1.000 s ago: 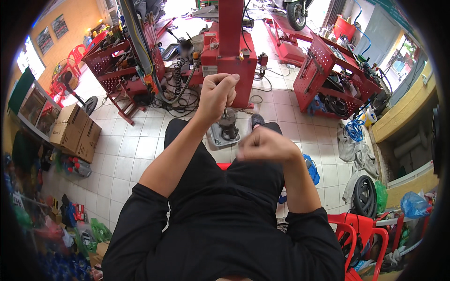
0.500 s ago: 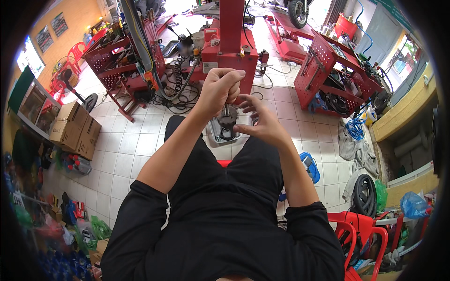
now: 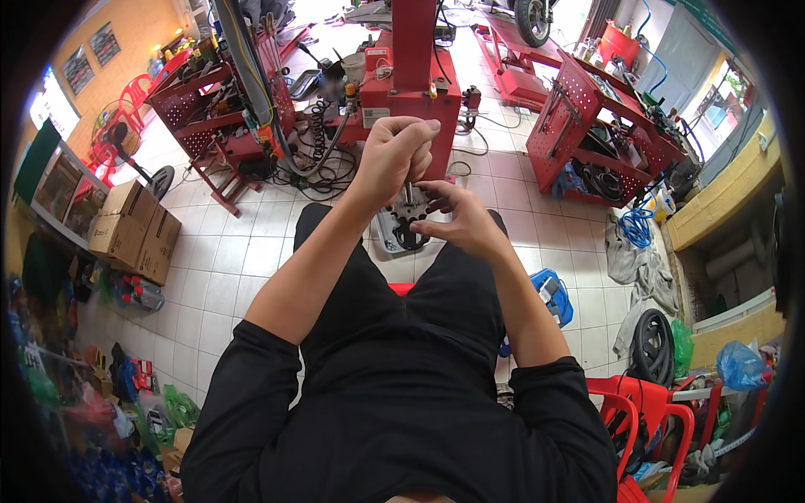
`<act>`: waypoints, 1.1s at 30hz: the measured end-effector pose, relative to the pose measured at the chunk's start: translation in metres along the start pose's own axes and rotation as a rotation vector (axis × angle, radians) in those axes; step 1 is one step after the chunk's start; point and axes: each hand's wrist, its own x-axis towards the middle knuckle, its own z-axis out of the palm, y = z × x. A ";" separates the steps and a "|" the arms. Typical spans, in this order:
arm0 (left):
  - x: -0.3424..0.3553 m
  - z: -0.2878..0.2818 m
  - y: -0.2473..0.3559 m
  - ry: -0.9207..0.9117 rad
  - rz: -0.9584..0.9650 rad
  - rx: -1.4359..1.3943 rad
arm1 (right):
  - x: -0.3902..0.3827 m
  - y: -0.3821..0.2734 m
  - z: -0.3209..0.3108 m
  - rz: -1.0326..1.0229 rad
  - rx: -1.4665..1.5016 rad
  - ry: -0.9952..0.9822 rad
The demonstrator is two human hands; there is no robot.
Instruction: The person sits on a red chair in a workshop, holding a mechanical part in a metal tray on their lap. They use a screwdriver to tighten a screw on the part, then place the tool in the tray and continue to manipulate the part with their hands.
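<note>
From where I stand, the work looks midway, as far as I can judge; the piece in hand is a metal shaft (image 3: 408, 193) with what appears to be a dark-spotted, notched disc (image 3: 406, 209) at its lower end, and it is up off the floor in the middle of the frame, not yet set down anywhere.

The left hand (image 3: 394, 159), a little above the frame's centre, is a fist with its grip clamped round the upper part of the shaft, which comes out below it nearly upright; the right hand (image 3: 466, 223), just to the right, has its grip apart, thumb and fingers curved about the near side of the disc; whether a fingertip touches it I cannot tell.

So the lifting and the steadying are done, I would say; what is left, by my reckoning, is whatever the right hand does at the disc, and then the putting down; the disc's finer details are too small to make out, so I cannot tell how finished it is.

Behind the disc in view, on the tiled floor (image 3: 220, 289) between the knees, lies a grey tray (image 3: 383, 235) with something dark in it; a red perforated tool cart (image 3: 555, 138) stands at the upper right; brown cardboard boxes (image 3: 126, 220) are stacked at the left.
</note>
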 end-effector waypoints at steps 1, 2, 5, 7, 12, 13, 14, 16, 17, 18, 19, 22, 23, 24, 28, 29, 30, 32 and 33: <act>0.000 0.000 -0.001 0.028 0.005 0.009 | -0.003 -0.005 0.000 0.021 -0.067 0.033; -0.002 -0.003 -0.001 0.065 0.011 0.028 | -0.008 -0.019 -0.001 -0.056 -0.131 -0.065; -0.003 -0.010 -0.001 0.102 0.060 0.048 | -0.031 -0.069 -0.010 -0.184 -0.062 -0.482; -0.002 -0.011 -0.003 0.081 0.085 0.039 | -0.034 -0.072 -0.008 -0.291 0.247 -0.918; -0.002 -0.011 0.003 0.077 0.054 0.033 | -0.029 -0.063 -0.013 -0.074 0.062 -0.377; -0.001 -0.009 0.003 0.084 0.035 0.028 | -0.025 -0.057 -0.010 0.019 0.118 -0.191; -0.001 -0.008 0.003 0.060 0.021 0.016 | -0.019 -0.048 -0.010 0.028 0.072 -0.090; -0.002 -0.008 0.003 0.017 -0.009 -0.003 | -0.007 -0.029 -0.008 -0.024 0.068 0.033; -0.002 -0.007 0.003 -0.005 -0.017 -0.006 | -0.004 -0.020 -0.006 -0.082 0.105 0.061; -0.001 -0.007 0.002 -0.027 -0.026 -0.010 | -0.001 -0.012 -0.005 -0.140 0.142 0.089; -0.002 -0.006 0.001 -0.048 -0.036 -0.011 | 0.002 -0.001 -0.002 -0.182 0.153 0.064; -0.003 -0.003 0.001 -0.058 -0.059 -0.027 | 0.007 0.015 0.001 -0.213 0.209 -0.035; -0.003 -0.003 0.001 -0.058 -0.055 -0.027 | 0.008 0.013 0.000 -0.159 0.243 -0.084; -0.003 -0.003 0.001 -0.058 -0.051 -0.028 | 0.008 0.011 0.000 -0.106 0.276 -0.133; -0.002 -0.007 0.000 -0.066 -0.041 -0.011 | 0.008 0.009 0.004 -0.080 0.179 -0.076; -0.002 -0.007 -0.001 -0.060 -0.049 -0.011 | 0.007 0.009 0.005 -0.080 0.182 -0.071; -0.003 -0.006 -0.001 -0.055 -0.056 -0.011 | 0.007 0.010 0.005 -0.080 0.186 -0.066; -0.003 -0.007 0.000 -0.050 -0.054 -0.011 | 0.006 0.007 0.006 -0.072 0.185 -0.048; -0.003 -0.007 0.000 -0.050 -0.045 -0.011 | 0.006 0.006 0.006 -0.068 0.184 -0.039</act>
